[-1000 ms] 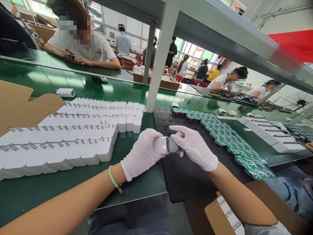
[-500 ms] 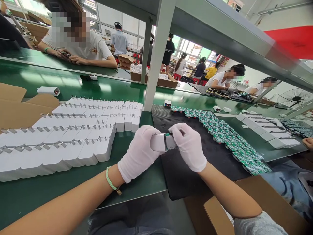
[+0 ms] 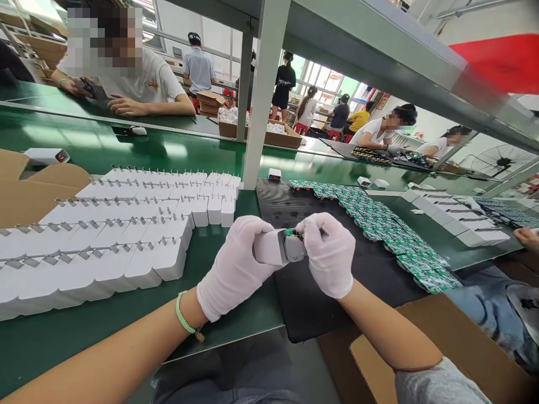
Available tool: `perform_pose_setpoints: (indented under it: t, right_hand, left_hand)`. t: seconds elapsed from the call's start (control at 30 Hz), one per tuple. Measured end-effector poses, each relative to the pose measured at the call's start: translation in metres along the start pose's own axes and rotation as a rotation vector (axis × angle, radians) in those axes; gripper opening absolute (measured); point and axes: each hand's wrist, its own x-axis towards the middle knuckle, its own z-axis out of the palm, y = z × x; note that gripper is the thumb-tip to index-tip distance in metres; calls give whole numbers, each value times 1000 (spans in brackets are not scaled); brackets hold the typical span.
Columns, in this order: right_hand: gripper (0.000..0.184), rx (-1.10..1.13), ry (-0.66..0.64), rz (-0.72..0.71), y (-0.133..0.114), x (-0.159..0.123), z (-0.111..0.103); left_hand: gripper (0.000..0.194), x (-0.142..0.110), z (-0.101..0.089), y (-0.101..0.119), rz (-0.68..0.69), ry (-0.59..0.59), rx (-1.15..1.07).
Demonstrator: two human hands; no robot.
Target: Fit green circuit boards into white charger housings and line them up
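Since the earlier frame the white-gloved right hand [image 3: 330, 255] has bunched tighter, pinching a green circuit board [image 3: 293, 240] at the open end of a white plastic charger shell [image 3: 267, 247], which the white-gloved left hand [image 3: 233, 269] grips steady to keep the two aligned. Rows of white pronged chargers [image 3: 138, 238] lie on the green worktop [image 3: 84, 320] at left; more green boards [image 3: 370, 224] cover a black mat [image 3: 315, 314], and a seated person [image 3: 143, 84] works at upper left.
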Motion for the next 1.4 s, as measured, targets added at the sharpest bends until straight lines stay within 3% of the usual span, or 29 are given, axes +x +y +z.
perform_pose_setpoints:
  t: [0.23,0.47,0.6,0.83,1.17,1.4]
  right_hand:
    - [23,-143,-9,-155,0,-2,0]
    - [23,53,-144,-64,4,-2,2]
    - [24,42,-163,-126,5,-5,0]
    - [29,111,-216,-25,6,-6,-4]
    - [31,95,-123,-10,4,-12,0]
    - [31,89,-84,9,-3,-11,-6]
  left_hand:
    - [38,0,-1,0,0,-39,-3]
    - [38,-3,0,-4,13,-32,-12]
    - [37,-5,3,-5,48,-35,-1]
    - [37,-5,3,-3,79,-74,-1]
    - [35,-10,6,-5,108,-54,17]
    - [38,-9,5,2,27,-61,-40]
